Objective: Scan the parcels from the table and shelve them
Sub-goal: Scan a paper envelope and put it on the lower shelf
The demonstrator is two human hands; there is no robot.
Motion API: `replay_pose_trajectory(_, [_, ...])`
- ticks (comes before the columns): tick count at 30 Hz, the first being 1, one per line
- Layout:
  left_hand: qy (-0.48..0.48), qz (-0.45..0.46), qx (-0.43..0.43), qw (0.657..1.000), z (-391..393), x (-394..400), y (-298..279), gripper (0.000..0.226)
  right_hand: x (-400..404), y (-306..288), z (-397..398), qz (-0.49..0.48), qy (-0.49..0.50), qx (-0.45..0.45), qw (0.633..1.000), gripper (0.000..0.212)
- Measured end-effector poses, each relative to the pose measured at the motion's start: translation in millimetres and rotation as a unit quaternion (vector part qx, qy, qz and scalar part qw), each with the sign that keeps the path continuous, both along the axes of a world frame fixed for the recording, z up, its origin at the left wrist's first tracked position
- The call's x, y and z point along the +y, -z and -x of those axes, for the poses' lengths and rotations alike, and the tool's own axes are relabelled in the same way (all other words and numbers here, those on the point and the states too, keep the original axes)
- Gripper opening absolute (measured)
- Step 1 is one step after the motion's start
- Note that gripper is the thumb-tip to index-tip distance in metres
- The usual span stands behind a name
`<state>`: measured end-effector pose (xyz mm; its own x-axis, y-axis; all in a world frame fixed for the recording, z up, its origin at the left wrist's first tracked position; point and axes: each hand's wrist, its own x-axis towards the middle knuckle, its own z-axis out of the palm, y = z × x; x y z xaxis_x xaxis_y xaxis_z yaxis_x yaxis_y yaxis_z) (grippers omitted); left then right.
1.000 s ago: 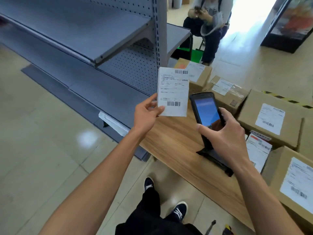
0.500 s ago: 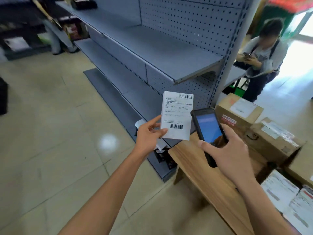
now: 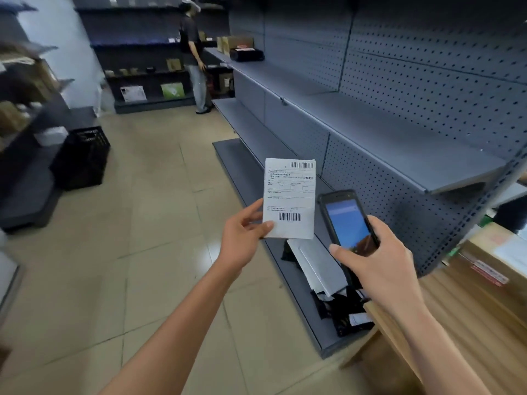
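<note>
A small flat white parcel with a printed barcode label [image 3: 289, 198] is pinched by its lower left corner in the left hand [image 3: 242, 238], upright over the floor just left of the black handheld scanner with a lit blue screen [image 3: 348, 222], round which the right hand [image 3: 379, 260] is curled. The carrying-to-shelf step is judged to be in hand. Next, a spot must be chosen on the grey metal shelf [image 3: 399, 141] to the right, and the parcel set flat there.

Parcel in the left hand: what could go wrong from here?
1. The left hand pinches the parcel only at its lower corner, so it might slip.
2. The scanner in the right hand sits beside the label, screen up; a scan may miss the barcode.
</note>
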<state>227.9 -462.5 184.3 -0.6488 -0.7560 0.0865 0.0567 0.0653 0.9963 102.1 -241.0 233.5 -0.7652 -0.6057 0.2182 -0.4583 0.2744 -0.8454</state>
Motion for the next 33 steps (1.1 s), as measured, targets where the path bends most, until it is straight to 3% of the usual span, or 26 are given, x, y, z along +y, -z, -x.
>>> replay_pose_trajectory(4, [-0.027, 0.017, 0.022, 0.999, -28.0, -40.7, -17.9, 0.055, -46.9, -10.3, -14.8, 0.02, -0.028, 0.005, 0.999, 0.041])
replay_pose_trajectory(9, [-0.079, 0.015, 0.036, 0.996, -47.4, -88.0, -30.4, 0.054, -105.2, -24.2, -22.6, 0.033, -0.073, 0.019, 0.997, 0.07])
replay_pose_trajectory(18, [-0.176, 0.014, 0.018, 0.984, -33.9, -177.9, -26.9, 0.055, -222.5, -16.4, 13.4, 0.048, -0.116, 0.013, 0.992, 0.05])
replay_pose_trajectory(26, [-0.231, 0.04, 0.016, 0.972, 1.5, -259.3, -35.6, 0.055, -321.1, -8.7, 73.8, 0.036, -0.137, -0.018, 0.99, 0.044])
replay_pose_trajectory(30, [-0.253, 0.037, 0.018, 0.967, 13.5, -291.1, -36.0, 0.055, -360.3, -7.3, 95.7, 0.032, -0.146, -0.009, 0.989, 0.052])
replay_pose_trajectory(33, [-0.256, 0.029, 0.023, 0.966, 24.4, -316.5, -35.9, 0.055, -389.4, -6.5, 107.6, 0.021, -0.152, -0.014, 0.988, 0.074])
